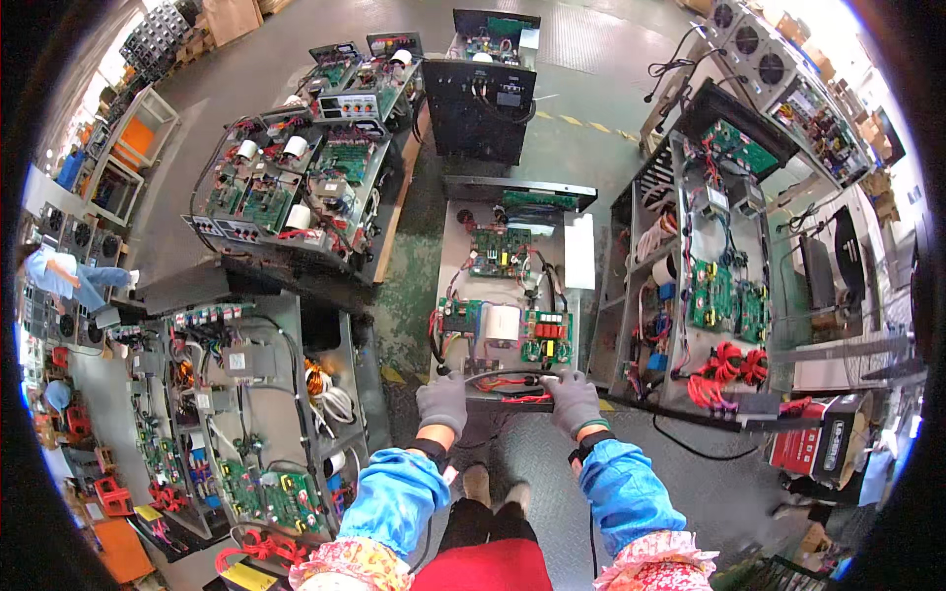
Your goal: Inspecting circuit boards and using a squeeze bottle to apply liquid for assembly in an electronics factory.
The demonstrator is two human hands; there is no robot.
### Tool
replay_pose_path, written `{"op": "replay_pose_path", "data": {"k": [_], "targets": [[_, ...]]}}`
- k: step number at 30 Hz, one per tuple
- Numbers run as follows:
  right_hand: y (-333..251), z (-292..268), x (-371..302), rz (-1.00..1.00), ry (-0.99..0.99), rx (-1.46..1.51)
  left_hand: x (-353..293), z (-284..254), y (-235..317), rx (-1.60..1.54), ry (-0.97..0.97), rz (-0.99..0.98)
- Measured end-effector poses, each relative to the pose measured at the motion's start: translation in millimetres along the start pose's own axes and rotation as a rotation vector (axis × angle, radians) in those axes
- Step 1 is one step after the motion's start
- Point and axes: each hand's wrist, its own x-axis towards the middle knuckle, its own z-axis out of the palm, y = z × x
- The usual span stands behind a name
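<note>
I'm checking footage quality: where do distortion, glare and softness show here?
In the head view, fisheye bending tips the person at far left nearly sideways; glare whitens patches along both side edges; the left hand, right hand and open chassis look fairly sharp, while small rim details look softer.

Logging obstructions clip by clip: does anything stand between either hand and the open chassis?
Nothing visible does. The left hand and right hand are at the near corners of the open chassis; a dark cable arcs between them, blocking neither.
</note>
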Motion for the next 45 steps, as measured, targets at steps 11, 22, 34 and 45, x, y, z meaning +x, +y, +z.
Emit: {"op": "replay_pose_path", "data": {"k": [11, 22, 34, 45], "targets": [[27.6, -90.3, 150.1, -0.117, -0.019, -0.100, 123.9, -66.6, -2.6, -0.093, -0.218, -0.086], [5.0, -100.9, 250.9, 0.042, 0.136, -0.192, 204.0, -112.0, -43.0, -0.302, -0.395, 0.050], [-68.9, -123.3, 310.6, 0.248, -0.246, 0.082, 267.5, -124.5, -143.2, -0.297, -0.391, 0.241], [-168.2, -137.1, 358.5, 0.241, -0.335, 0.249, 341.7, -170.9, -242.3, -0.047, -0.456, 0.172]]}}
